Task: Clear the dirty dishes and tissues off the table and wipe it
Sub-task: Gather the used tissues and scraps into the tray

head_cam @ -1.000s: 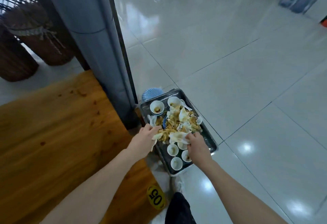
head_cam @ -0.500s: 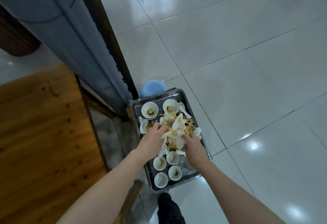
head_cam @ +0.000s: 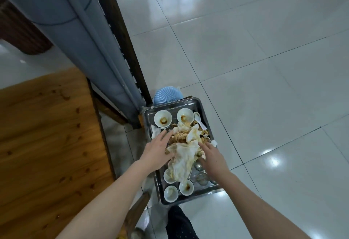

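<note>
- Your left hand [head_cam: 157, 151] lies on the tissues [head_cam: 183, 156], fingers straight and gripping nothing.
- Your right hand [head_cam: 212, 158] touches the same pile from the other side, fingers spread and relaxed.
- The stained tissues are heaped in the middle of the steel tray [head_cam: 171, 106], over food scraps.
- Dirty bowls [head_cam: 162, 119] stand at the tray's far and near ends.
- The tray sits just beside the wooden table [head_cam: 47, 134]; its support is hidden.

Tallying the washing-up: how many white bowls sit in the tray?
5 bowls: two at the tray's far end, three at its near end, one partly under a tissue. The pile may hide more.
</note>
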The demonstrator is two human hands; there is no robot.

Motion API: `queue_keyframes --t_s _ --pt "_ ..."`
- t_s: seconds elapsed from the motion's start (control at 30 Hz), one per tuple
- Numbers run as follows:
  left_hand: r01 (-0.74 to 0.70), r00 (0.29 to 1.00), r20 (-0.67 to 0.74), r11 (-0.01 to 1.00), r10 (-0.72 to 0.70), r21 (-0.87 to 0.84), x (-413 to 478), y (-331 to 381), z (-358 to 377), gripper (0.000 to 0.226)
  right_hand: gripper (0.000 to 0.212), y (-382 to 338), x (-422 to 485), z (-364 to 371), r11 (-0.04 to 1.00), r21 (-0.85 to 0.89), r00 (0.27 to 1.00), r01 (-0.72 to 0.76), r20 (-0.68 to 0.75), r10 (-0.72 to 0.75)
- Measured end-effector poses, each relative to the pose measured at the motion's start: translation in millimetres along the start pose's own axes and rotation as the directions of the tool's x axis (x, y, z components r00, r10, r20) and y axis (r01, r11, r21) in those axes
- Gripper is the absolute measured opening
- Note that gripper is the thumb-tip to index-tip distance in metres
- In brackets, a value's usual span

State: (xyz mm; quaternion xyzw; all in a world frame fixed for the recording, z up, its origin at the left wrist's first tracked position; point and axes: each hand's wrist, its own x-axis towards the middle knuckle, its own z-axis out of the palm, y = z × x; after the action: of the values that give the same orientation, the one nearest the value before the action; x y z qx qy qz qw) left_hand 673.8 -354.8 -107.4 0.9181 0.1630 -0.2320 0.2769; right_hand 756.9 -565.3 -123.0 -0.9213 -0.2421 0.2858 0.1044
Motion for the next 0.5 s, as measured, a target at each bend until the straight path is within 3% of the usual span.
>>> queue_keyframes --t_s 0.33,0.5 --pt "0.047 0.957 -0.281 0.996 -0.068 -0.08 -99 -59 -17 0.061 0.043 -98 -39 3 0.981 0.03 0.971 0.192 -0.148 -0.186" --pt "0.118 0.913 -0.374 0.983 -0.163 -0.14 -170 -101 -18 0.055 0.04 -156 -81 26 0.963 0.031 0.956 0.267 -0.133 -0.261"
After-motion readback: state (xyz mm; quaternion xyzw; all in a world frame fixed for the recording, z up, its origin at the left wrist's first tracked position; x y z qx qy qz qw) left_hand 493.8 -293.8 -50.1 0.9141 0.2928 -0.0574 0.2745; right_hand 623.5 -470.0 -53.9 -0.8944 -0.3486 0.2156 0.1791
